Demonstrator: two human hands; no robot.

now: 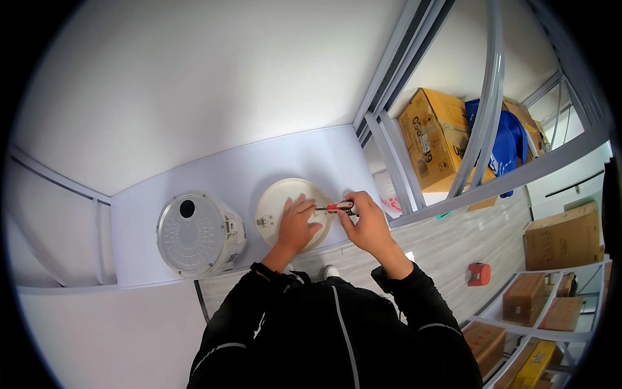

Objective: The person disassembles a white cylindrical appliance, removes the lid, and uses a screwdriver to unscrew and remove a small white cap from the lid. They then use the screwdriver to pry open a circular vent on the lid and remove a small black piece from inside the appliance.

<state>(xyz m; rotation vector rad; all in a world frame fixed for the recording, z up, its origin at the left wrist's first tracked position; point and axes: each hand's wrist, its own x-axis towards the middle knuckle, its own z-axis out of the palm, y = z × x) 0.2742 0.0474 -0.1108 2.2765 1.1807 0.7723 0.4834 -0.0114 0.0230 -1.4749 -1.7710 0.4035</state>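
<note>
A round cream-white lid [265, 202] lies on the pale worktop, with a small metal fitting at its left side. My left hand [296, 225] rests on this lid, fingers stretched out and thumb apart. Its fingertips come close to the thin shaft of a red-and-black-handled screwdriver [334, 207]. My right hand [368, 224] is closed round the handle at the lid's right edge, the shaft pointing left over the lid. Whether the tip touches anything is too small to tell. Left of the lid stands a white cylindrical appliance [194, 236] with a clear ribbed top and a black round spot.
The worktop [324, 146] backs onto a white wall. At the right, a grey metal frame [453, 200] holds a yellow-brown carton [437, 139] and a blue cloth item [508, 139]. A red stool [479, 274] stands on the floor. Shelves with cartons [523, 298] are at lower right.
</note>
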